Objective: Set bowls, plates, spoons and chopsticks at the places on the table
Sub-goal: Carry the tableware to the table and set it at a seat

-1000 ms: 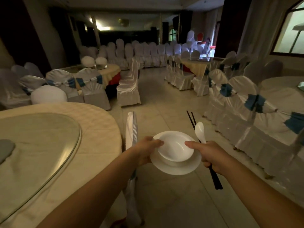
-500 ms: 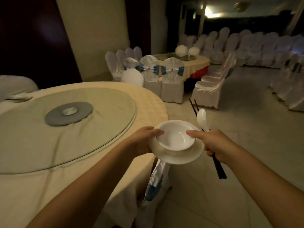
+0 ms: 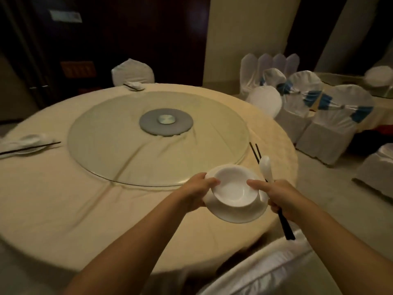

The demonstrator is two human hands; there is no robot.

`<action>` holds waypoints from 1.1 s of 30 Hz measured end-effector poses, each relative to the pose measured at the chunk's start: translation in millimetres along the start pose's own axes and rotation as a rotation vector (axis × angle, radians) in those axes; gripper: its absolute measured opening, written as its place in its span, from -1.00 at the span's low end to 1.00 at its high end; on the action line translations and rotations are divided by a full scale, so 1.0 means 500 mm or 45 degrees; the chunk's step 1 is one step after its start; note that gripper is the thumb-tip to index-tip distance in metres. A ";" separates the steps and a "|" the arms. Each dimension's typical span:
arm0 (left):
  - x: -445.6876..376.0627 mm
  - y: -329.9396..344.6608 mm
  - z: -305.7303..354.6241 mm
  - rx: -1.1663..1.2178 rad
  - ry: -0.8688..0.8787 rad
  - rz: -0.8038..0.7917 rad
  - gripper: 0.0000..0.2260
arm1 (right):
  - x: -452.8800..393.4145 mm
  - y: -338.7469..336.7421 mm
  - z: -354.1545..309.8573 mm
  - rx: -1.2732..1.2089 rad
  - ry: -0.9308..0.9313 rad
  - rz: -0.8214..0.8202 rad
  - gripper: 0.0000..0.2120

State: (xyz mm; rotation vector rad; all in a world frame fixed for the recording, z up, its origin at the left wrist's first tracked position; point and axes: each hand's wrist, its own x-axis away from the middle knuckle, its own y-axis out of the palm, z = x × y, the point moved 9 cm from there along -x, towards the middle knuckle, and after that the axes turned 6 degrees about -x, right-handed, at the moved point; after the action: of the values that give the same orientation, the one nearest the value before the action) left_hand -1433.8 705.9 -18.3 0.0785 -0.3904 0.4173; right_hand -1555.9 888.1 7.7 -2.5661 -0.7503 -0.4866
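A white bowl (image 3: pixel 230 186) sits on a white plate (image 3: pixel 236 216), and I hold the pair above the near right part of the round table (image 3: pixel 63 199). My left hand (image 3: pixel 195 193) grips their left rim, thumb on the bowl. My right hand (image 3: pixel 280 199) has its thumb on the bowl's right rim and its fingers curled round a white spoon (image 3: pixel 265 168) and black chopsticks (image 3: pixel 286 225). Two places are laid: one set (image 3: pixel 23 144) at the left edge, another set (image 3: pixel 134 85) at the far edge.
A glass turntable (image 3: pixel 131 154) with a grey hub (image 3: pixel 165 122) covers the table's middle. A white-covered chair back (image 3: pixel 265 271) stands just below my arms at the near edge. More covered chairs (image 3: pixel 314 107) and another table (image 3: pixel 348 81) are at the right.
My view has swung left and down onto the round table. The bowl, plate, spoon and chopsticks have come from beside the table's edge to above its cloth, held the same way.
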 end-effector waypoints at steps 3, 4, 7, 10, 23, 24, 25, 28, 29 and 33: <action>-0.042 -0.032 -0.047 0.081 -0.070 0.126 -0.75 | -0.089 0.043 0.003 0.071 -0.006 -0.149 -0.51; -0.053 -0.039 -0.062 0.099 -0.090 0.166 -0.72 | -0.118 0.056 0.009 0.085 -0.004 -0.195 -0.53; -0.081 -0.053 -0.115 0.128 -0.164 0.289 -0.69 | -0.202 0.095 0.034 0.147 0.028 -0.344 -0.56; -0.099 -0.057 -0.163 0.133 -0.256 0.436 -0.70 | -0.271 0.131 0.064 0.214 0.081 -0.492 -0.55; -0.148 -0.019 -0.312 -0.127 -0.538 0.855 -0.60 | -0.412 0.164 0.214 0.407 0.114 -0.711 -0.54; -0.152 -0.013 -0.320 -0.112 -0.544 0.867 -0.56 | -0.417 0.160 0.226 0.377 0.133 -0.693 -0.53; -0.158 -0.008 -0.324 -0.106 -0.540 0.871 -0.54 | -0.423 0.156 0.235 0.360 0.137 -0.672 -0.53; -0.179 0.006 -0.327 -0.131 -0.534 0.870 -0.55 | -0.440 0.141 0.250 0.365 0.078 -0.590 -0.55; -0.188 0.012 -0.329 -0.151 -0.532 0.866 -0.55 | -0.446 0.132 0.255 0.374 0.069 -0.563 -0.54; -0.223 0.035 -0.332 -0.281 -0.519 0.849 -0.60 | -0.473 0.107 0.275 0.363 0.087 -0.498 -0.48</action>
State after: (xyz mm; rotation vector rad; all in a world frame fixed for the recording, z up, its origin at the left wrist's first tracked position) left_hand -1475.9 704.9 -214.4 -0.1922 -0.8680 1.0194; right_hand -1684.2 813.0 -228.2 -2.1340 -1.2103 -0.5376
